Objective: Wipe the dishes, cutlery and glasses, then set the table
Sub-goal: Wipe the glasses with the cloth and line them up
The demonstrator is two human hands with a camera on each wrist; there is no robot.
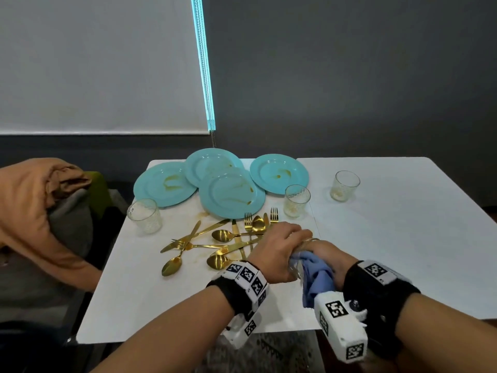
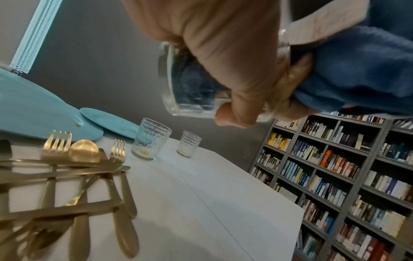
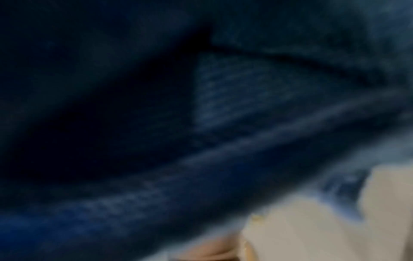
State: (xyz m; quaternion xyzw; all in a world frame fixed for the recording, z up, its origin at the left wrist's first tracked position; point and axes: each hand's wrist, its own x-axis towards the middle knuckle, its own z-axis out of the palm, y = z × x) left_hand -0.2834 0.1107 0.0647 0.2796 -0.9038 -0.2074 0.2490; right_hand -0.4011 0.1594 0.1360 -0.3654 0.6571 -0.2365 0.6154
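My left hand (image 1: 279, 246) grips a clear glass (image 2: 190, 91) held on its side above the white table (image 1: 403, 238). My right hand (image 1: 325, 254) holds a blue cloth (image 1: 317, 275) pushed into the glass's mouth; the blue cloth (image 3: 201, 123) fills the right wrist view. Several blue plates (image 1: 231, 192) with brown smears lie at the back. Gold cutlery (image 1: 215, 243) lies in a loose pile in front of them. Three more glasses stand on the table: left (image 1: 145, 215), middle (image 1: 297, 200) and right (image 1: 344, 185).
An orange and grey garment (image 1: 45, 211) lies over a chair at the left. A bookshelf (image 2: 346, 176) stands beyond the table's right end. A dark wall and a window blind (image 1: 102, 63) are behind the table.
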